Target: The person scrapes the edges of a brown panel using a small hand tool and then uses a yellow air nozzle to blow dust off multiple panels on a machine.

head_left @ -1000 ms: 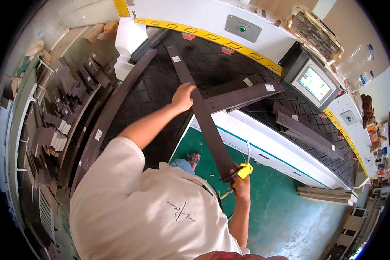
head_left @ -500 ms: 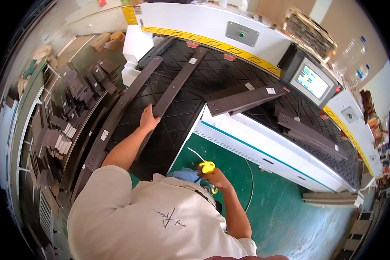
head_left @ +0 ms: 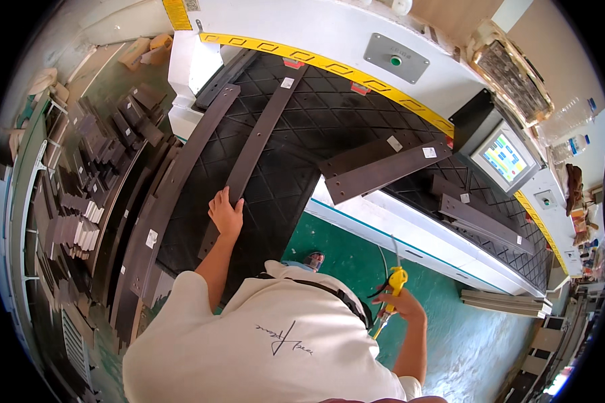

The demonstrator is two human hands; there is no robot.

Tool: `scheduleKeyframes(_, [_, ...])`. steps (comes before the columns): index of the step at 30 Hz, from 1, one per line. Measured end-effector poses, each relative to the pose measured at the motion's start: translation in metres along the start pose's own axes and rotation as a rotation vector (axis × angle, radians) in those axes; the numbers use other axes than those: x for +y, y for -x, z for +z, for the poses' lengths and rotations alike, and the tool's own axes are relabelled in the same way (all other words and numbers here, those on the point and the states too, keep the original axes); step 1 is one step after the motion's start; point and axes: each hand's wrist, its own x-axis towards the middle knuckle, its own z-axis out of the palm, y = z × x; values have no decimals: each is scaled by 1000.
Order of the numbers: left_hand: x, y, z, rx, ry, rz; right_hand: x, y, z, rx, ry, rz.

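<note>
My left hand [head_left: 226,216] lies across the near part of a long, narrow dark brown board [head_left: 269,127], fingers at one edge and thumb at the other. This board has small holes and a white label at its far end; it rests on the black grooved bed [head_left: 282,174] of a machine. To its left lies another long brown board [head_left: 188,168]. Off to my right, away from the bed, my right hand [head_left: 403,305] is closed round a yellow air blow gun [head_left: 397,279], whose thin nozzle points up toward the machine.
Shorter brown boards [head_left: 383,171] lie stacked on the bed to the right, with more boards [head_left: 484,218] beyond. A lit control screen [head_left: 504,158] stands by the white machine beam [head_left: 316,27]. Racks of dark boards [head_left: 107,148] fill the left. A thin hose hangs over the green floor [head_left: 343,242].
My right hand has swung the blow gun outward to the right, its nozzle now pointing up. My left hand stays on the board, nearer its close end. The view has shifted.
</note>
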Motion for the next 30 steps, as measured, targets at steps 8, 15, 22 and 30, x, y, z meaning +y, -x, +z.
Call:
scheduleKeyframes(8, [-15, -31, -4, 12, 20, 31, -48, -43, 41, -227, -950, -568])
scheduleKeyframes(15, [-42, -62, -16, -24, 27, 47, -142, -79, 66, -281, -838, -628])
scheduleKeyframes(22, [-48, -72, -22, -52, 49, 34, -226, -97, 62, -370, -850, -739])
scheduleKeyframes(30, [-35, -63, -22, -42, 58, 29, -261, -97, 73, -340, -704, -708])
